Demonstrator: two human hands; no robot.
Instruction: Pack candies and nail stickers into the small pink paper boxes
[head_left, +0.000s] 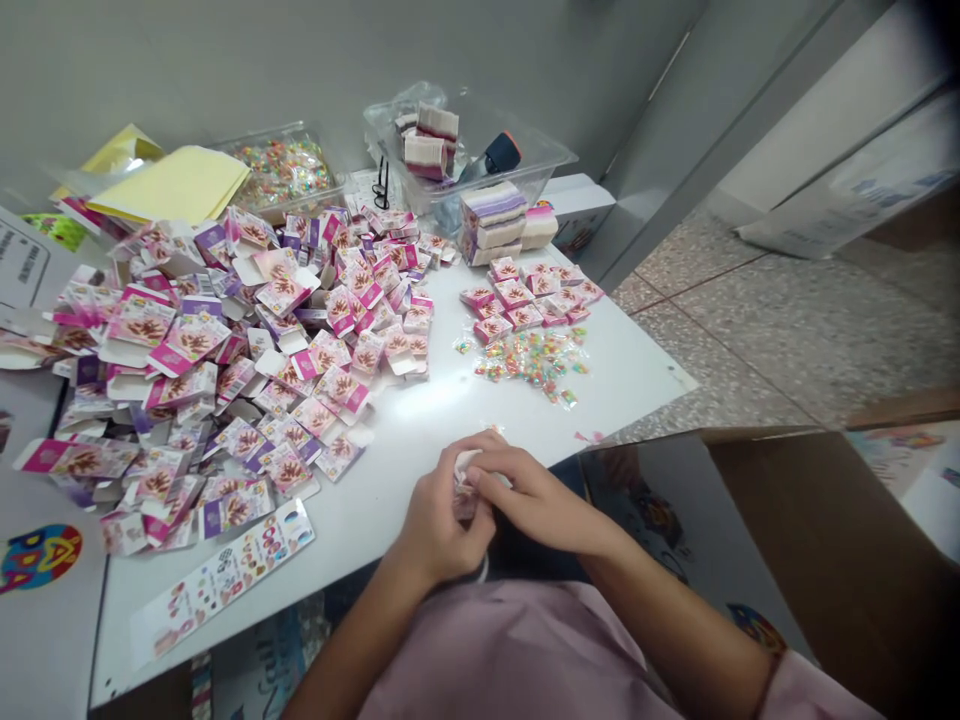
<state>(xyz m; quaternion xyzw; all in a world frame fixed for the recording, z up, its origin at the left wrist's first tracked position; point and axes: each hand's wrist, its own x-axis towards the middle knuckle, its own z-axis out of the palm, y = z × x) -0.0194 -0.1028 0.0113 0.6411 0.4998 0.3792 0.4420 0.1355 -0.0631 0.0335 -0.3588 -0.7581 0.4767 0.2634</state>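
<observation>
My left hand [442, 525] is wrapped round a small pink-and-white printed cardboard box [465, 500], just off the table's front edge. Fingers of my right hand [529, 495] press at the top of that box, where white flaps show. Part of the box is hidden behind my fingers. Beyond my hands lies a patch of small clear packets with coloured pieces [532, 360]. Behind the packets, several closed boxes [525, 295] sit in rows. A large heap of similar boxes [247, 350], many with open flaps, covers the table's left side.
A clear bin [536, 135] at the back holds card stacks and a dark bottle-like object. Stacked cards [493, 225] stand before it. A tray of coloured packets [285, 170] and yellow sheets [172, 185] lie back left. A sticker strip [232, 575] lies front left; an open carton [825, 540] stands right.
</observation>
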